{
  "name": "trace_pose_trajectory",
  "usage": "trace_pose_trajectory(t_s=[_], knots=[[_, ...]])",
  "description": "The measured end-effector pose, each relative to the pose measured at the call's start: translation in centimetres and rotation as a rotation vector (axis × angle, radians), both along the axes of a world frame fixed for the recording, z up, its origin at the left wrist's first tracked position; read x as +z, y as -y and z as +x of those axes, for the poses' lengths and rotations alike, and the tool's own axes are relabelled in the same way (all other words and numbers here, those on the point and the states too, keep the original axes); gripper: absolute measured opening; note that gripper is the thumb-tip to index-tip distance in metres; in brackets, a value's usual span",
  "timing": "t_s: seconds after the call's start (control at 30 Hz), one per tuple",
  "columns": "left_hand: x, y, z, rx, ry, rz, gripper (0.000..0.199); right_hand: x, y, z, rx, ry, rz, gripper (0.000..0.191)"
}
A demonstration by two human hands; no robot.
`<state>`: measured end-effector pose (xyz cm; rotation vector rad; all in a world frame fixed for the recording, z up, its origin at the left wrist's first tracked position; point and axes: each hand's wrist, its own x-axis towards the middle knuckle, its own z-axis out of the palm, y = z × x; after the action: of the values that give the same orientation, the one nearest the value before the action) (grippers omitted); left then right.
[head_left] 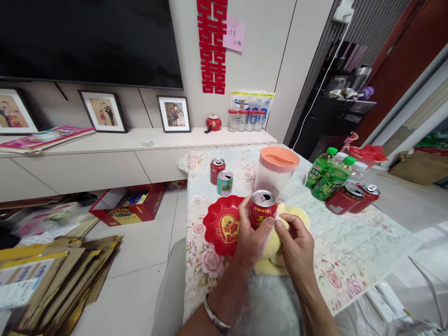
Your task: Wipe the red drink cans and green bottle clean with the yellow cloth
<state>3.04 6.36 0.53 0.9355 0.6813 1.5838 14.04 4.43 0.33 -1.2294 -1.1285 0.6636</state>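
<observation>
My left hand [252, 235] is wrapped round a red drink can [261, 212], held upright with its top opened. A yellow cloth [275, 242] with a pale purple edge lies against the can's right side. My right hand [296, 238] pinches that cloth between thumb and fingers beside the can. Part of the cloth is hidden behind both hands. Left of the can, a red scalloped plate [213, 219] with a gold heart design rests on the table. Just behind my hands stands a clear pitcher [268, 179] with an orange lid.
A red can [214, 175] and a short green can [224, 185] stand at the table's back left. Green bottles [331, 179] and two red cans [345, 200] stand at the right. A floral tablecloth [206, 275] covers the table. Flattened cardboard [66, 280] lies on the floor.
</observation>
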Motion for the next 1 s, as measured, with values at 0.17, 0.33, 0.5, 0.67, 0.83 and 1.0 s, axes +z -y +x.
trace_pose_trajectory(t_s=[0.17, 0.33, 0.5, 0.67, 0.83, 1.0], knots=[[-0.2, -0.2, 0.2, 0.013, -0.061, 0.069, 0.07, 3.3, -0.1, -0.1, 0.007, 0.098, 0.146, 0.022], [-0.3, -0.2, 0.0, 0.051, -0.039, 0.059, 0.068, 2.8, -1.1, -0.3, -0.012, 0.105, 0.168, 0.024], [-0.5, -0.2, -0.5, 0.076, -0.07, -0.015, 0.069, 0.4, -1.4, -0.4, 0.036, 0.065, 0.056, 0.03], [-0.7, -0.3, -0.7, 0.08, -0.076, -0.056, 0.07, -0.8, -0.7, -0.1, 0.061, 0.074, -0.015, 0.029], [-0.2, -0.1, -0.6, 0.019, -0.083, -0.076, 0.065, -0.1, 0.1, 0.1, 0.011, 0.113, 0.015, 0.025], [-0.1, 0.1, -0.4, -0.025, -0.071, -0.034, 0.061, 2.7, 0.5, 0.1, -0.008, 0.196, 0.176, 0.018]])
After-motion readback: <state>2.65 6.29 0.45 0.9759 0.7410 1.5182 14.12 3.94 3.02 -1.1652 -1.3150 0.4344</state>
